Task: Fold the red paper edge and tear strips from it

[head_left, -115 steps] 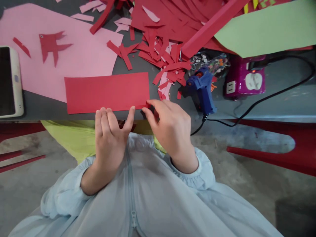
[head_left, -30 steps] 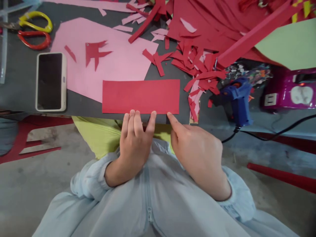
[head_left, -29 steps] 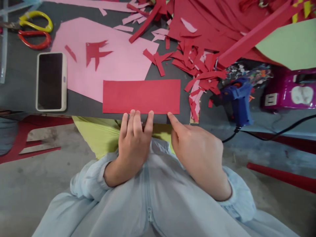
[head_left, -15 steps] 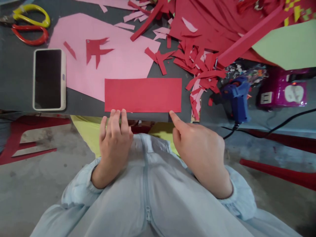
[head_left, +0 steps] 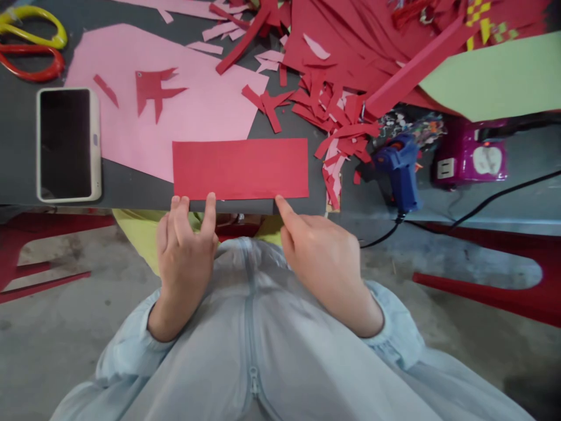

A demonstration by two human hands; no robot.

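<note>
A folded red paper rectangle [head_left: 241,169] lies flat at the table's front edge, its long side facing me. My left hand [head_left: 186,245] rests its fingertips on the near edge by the left corner, index finger spread from the others. My right hand [head_left: 324,263] touches the same edge right of centre with its outstretched index fingertip; its other fingers are curled under and mostly hidden. Neither hand grips anything. Partly under the rectangle is a pink paper sheet [head_left: 114,128], bearing a red paper cut-out [head_left: 151,88] shaped like a fish and a small red scrap [head_left: 106,90].
At left lie a phone [head_left: 68,146] and yellow-and-red-handled scissors [head_left: 33,61]. Red and pink paper scraps [head_left: 337,111] heap at right, beside a blue glue gun [head_left: 403,172] and purple power box [head_left: 471,158] with black cables. Green paper [head_left: 495,76] lies behind.
My right index fingertip has slid left along the paper's near edge. My left fingers have spread apart. The whole view has shifted slightly; the rectangle stays in place on the table.
</note>
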